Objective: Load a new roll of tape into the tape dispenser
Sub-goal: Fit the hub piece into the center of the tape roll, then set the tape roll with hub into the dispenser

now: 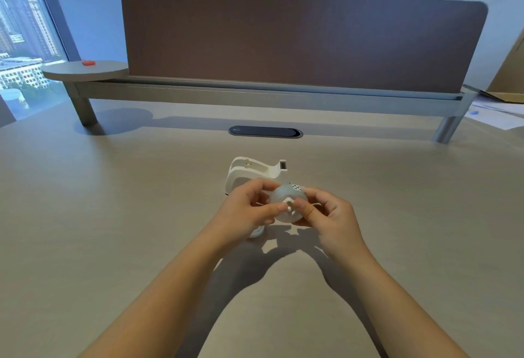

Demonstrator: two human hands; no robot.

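Two bare hands meet above the beige desk [113, 201], sharing one roll of tape [286, 204]; the left hand [249, 210] pinches the roll's left edge between thumb and fingers; the right hand [326, 216] grips its right side, thumb pressed by the white hub [289, 204] at its centre; the white tape dispenser [252, 172] stands on the desk just behind the hands, its cradle empty; a small white piece [256, 233] peeks out under the left hand.
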